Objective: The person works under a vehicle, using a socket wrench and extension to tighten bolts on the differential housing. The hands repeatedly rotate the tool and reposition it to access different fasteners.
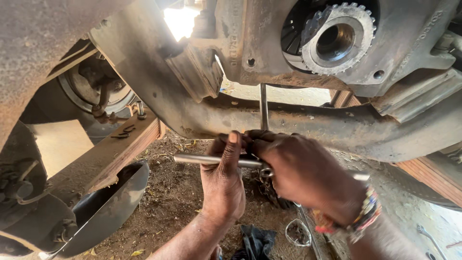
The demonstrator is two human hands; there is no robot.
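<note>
Two hands gripped a steel T-handle wrench (pixel 216 160) beneath the underside of a vehicle. The left hand (pixel 222 180) was wrapped around the horizontal bar, its thumb raised over the top. The right hand (pixel 301 171), with a beaded bracelet (pixel 358 219) at the wrist, was closed over the bar where it met the upright shaft (pixel 263 106). That shaft ran up to the rusty axle beam (pixel 337 127), just below the differential housing (pixel 269 43) with its toothed gear ring (pixel 337 41). A wooden plank (pixel 115 149) lay at the left, near a wheel hub (pixel 96 91). Below, on the dirt ground (pixel 168 197), lay a dark cloth (pixel 257 240).
</note>
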